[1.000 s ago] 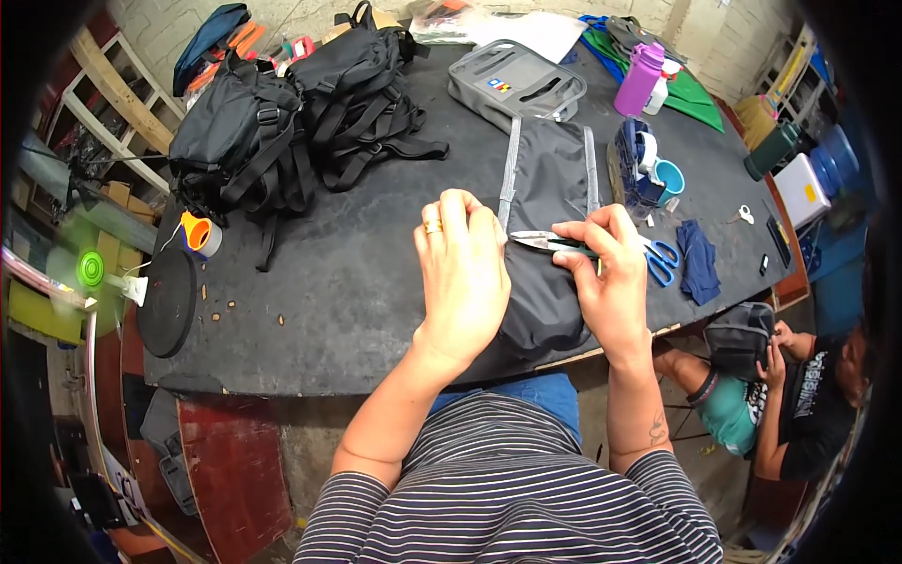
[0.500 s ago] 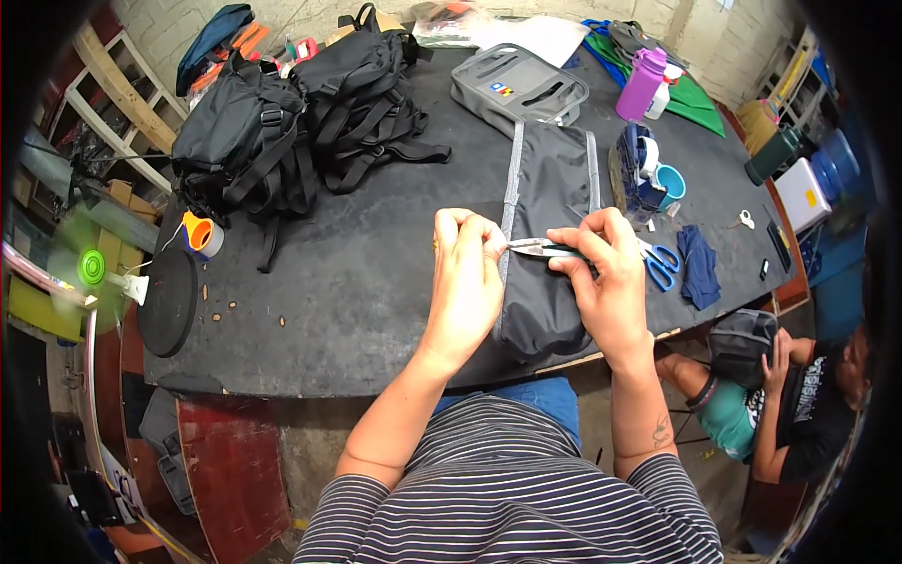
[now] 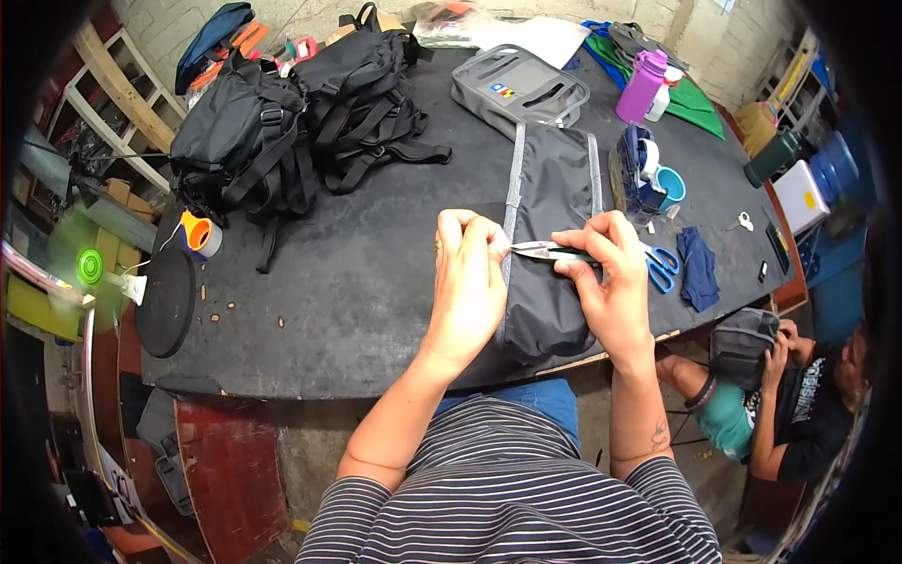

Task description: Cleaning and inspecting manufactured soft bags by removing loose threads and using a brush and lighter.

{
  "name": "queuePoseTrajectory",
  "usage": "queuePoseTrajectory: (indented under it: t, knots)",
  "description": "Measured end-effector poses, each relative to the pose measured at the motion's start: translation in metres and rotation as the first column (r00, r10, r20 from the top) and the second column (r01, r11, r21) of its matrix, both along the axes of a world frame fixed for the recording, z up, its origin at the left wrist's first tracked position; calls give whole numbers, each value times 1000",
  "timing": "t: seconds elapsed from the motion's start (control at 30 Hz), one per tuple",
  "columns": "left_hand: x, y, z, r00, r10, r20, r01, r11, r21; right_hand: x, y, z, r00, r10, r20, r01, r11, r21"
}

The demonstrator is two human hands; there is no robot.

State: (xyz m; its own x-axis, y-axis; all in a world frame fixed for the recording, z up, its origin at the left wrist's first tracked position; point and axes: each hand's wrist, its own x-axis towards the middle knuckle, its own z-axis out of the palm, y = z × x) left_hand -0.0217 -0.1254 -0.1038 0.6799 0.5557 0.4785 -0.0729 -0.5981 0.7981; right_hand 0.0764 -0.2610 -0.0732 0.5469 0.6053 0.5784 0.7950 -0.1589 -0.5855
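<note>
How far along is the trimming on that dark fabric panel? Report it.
Done: finished-looking black backpacks are piled at the table's far left. In hand: the left hand pinches the grey strip edge of the dark fabric panel while the right hand points metal snips at it. How much edge remains cannot be told.

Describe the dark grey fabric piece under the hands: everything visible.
The dark grey fabric panel looks like thin, slightly shiny synthetic cloth, with a lighter grey strip running along each long side. It lies flat on the black table, its near end drooping over the table's front edge. The left hand pinches its left strip; the right hand rests on it, holding small metal thread snips pointed at that strip. Its far end reaches a grey zip case.
</note>
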Motion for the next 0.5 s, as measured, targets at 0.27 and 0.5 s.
queuePoseTrajectory:
  t: [0.27,0.5]
  knots:
    - [1,0,0,1000,-14,3,14,1000,18,0,-1,5,998,6,67,-3,999,-46]
    - [4,2,-1,997,-19,72,23,998,-56,0,0,-1,998,-58,29,57,997,46]
